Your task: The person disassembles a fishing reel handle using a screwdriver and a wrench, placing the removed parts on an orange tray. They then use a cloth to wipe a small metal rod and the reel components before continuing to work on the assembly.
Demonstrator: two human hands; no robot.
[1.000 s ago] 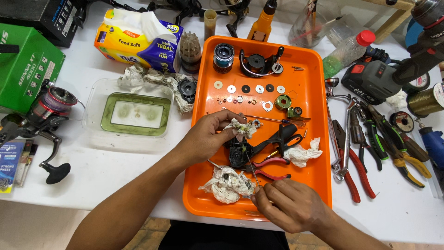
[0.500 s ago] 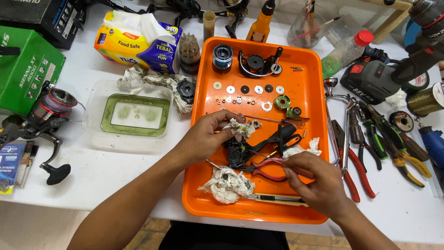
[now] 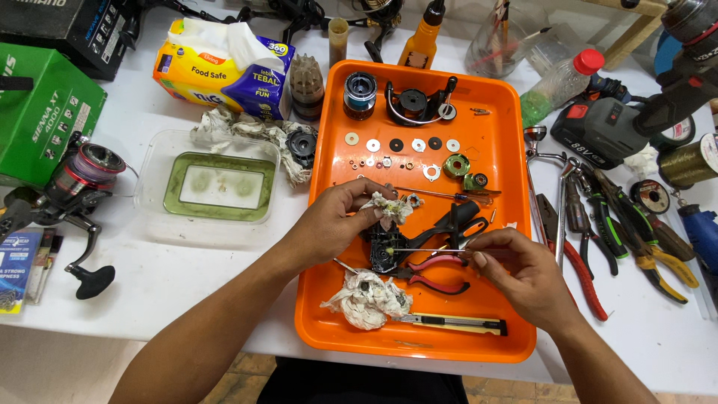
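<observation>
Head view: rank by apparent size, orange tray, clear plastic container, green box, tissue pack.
1. orange tray
2. clear plastic container
3. tissue pack and green box: these look alike, and the box is cut off by the frame edge, so I leave them unranked.

Both forearms are bare to the frame's edge, with no sleeves showing. The left hand (image 3: 333,221) and right hand (image 3: 523,273) wear no gloves, rings, watch or bracelet.

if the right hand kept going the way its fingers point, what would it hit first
Probably the black reel body, just left of the right hand, whose fingertips pinch a thin rod aimed at it; depth is unclear.
</observation>
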